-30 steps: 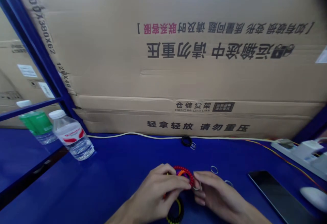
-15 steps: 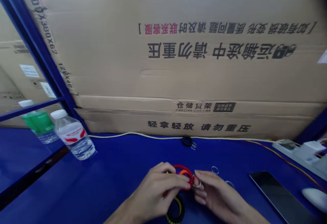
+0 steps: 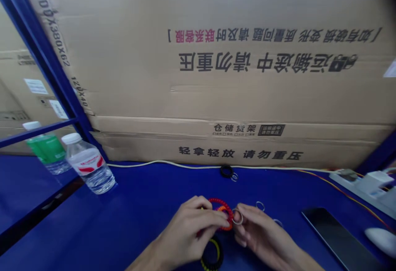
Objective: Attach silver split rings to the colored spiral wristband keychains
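Note:
My left hand (image 3: 196,227) is closed, thumb and fingers pinching a red coiled wristband (image 3: 220,201). An orange coil (image 3: 222,209) shows inside the red loop, partly hidden by my fingers. My right hand (image 3: 260,229) pinches a metal split ring (image 3: 237,217) between thumb and forefinger, at the right side of the red coil. Whether the ring is threaded through the coil, I cannot tell. Below my left hand lies a black and yellow coiled wristband (image 3: 213,256). Two more metal rings, one a loose split ring (image 3: 260,206), lie beyond my right hand.
At the back sits a black coil (image 3: 226,171) with small metal rings. A phone (image 3: 337,238), a white mouse (image 3: 382,240) and a power strip (image 3: 368,190) are on the right. Water bottles (image 3: 91,168) stand left by a blue frame. A large cardboard box (image 3: 216,97) walls off the back.
My right fingers have shifted slightly, and the split ring between them now shows more fully beside the red coil. My left hand has hardly moved.

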Demonstrator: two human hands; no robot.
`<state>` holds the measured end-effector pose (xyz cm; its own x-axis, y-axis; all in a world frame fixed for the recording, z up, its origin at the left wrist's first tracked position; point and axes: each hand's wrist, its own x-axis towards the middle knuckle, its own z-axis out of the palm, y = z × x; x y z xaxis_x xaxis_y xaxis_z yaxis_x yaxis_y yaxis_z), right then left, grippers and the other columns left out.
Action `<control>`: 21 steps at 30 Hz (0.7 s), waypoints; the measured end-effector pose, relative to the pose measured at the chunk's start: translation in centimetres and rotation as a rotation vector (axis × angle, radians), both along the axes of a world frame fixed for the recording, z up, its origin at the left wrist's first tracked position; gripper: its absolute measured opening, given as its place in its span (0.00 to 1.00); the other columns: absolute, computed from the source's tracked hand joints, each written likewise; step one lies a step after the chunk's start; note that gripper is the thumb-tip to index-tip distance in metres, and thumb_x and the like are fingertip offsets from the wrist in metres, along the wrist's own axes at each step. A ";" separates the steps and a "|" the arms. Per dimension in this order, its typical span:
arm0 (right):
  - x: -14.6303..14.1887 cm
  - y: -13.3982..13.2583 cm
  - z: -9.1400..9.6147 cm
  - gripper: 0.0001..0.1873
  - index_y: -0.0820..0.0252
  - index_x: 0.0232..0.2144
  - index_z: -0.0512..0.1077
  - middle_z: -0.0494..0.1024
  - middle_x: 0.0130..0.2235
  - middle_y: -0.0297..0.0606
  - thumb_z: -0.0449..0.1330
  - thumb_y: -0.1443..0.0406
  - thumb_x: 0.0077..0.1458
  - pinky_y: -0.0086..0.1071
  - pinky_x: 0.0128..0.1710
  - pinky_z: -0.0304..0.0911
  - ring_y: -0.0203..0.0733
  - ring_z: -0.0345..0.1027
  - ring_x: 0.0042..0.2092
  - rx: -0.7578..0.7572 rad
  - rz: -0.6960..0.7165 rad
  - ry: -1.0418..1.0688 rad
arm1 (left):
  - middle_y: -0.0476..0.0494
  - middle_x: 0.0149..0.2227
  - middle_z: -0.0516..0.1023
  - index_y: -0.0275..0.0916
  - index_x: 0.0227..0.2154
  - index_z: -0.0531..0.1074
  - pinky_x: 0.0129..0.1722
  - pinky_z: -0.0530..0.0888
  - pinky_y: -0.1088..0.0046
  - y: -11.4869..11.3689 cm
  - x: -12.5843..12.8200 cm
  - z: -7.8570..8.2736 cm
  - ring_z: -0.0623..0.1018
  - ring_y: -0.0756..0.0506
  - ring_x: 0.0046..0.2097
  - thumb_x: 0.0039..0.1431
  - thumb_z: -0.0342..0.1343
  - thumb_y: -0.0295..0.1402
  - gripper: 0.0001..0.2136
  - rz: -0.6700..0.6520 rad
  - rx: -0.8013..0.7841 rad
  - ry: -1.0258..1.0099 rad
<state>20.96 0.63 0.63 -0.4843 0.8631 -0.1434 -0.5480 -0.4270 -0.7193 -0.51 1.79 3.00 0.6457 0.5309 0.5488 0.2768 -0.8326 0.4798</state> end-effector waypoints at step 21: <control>2.8 1.7 1.6 0.20 0.62 0.32 0.75 0.72 0.25 0.33 0.59 0.50 0.55 0.28 0.23 0.55 0.32 0.60 0.22 0.327 -0.181 -0.632 | 0.49 0.42 0.81 0.44 0.43 0.75 0.46 0.70 0.71 3.9 1.7 1.2 0.78 0.47 0.43 0.63 0.54 0.28 0.09 0.135 -0.059 0.101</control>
